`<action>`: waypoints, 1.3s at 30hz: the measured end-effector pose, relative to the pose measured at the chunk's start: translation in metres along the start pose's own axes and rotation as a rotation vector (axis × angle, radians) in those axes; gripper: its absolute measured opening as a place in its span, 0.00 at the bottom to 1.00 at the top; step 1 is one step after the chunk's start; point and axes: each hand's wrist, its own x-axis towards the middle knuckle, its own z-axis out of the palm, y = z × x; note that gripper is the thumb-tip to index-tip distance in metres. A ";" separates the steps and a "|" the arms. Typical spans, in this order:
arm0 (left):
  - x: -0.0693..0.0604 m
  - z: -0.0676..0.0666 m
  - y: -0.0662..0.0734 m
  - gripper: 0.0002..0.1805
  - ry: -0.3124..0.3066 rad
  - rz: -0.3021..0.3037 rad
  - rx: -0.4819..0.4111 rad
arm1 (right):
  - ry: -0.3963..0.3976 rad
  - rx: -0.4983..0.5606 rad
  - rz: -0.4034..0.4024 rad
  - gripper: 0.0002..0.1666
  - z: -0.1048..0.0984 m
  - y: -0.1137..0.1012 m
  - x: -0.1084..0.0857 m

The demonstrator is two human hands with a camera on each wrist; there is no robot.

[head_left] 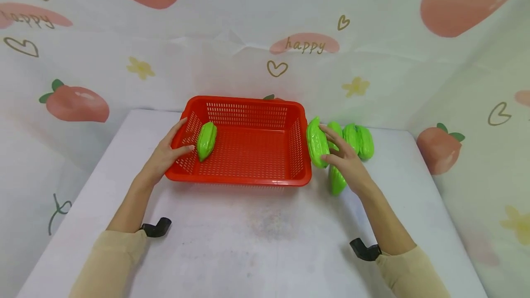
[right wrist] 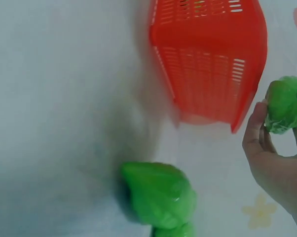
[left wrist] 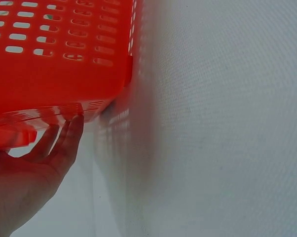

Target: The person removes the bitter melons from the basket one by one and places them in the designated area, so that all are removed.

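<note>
A red plastic basket with slotted walls stands on the white table. My left hand grips its left end, thumb over the rim and fingers against the outer wall in the left wrist view. Inside, near that end, lies a bright green ribbed fruit with a pointed tip. Just beyond the right rim, my right hand holds a similar green ribbed fruit between thumb and fingers. The right wrist view has this held fruit raised above the table, end-on to the camera.
More green fruits lie on the table right of the basket, partly hidden behind my right hand. One fruit sits nearer, under that hand. A printed cloth hangs behind the white table.
</note>
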 end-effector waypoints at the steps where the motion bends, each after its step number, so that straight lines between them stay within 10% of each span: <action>1: 0.001 0.000 0.000 0.44 0.001 0.002 0.000 | 0.009 -0.009 0.003 0.40 -0.001 0.001 -0.001; 39: 0.002 0.000 -0.001 0.42 0.003 -0.010 -0.016 | 0.096 -0.212 0.113 0.41 -0.075 0.058 -0.069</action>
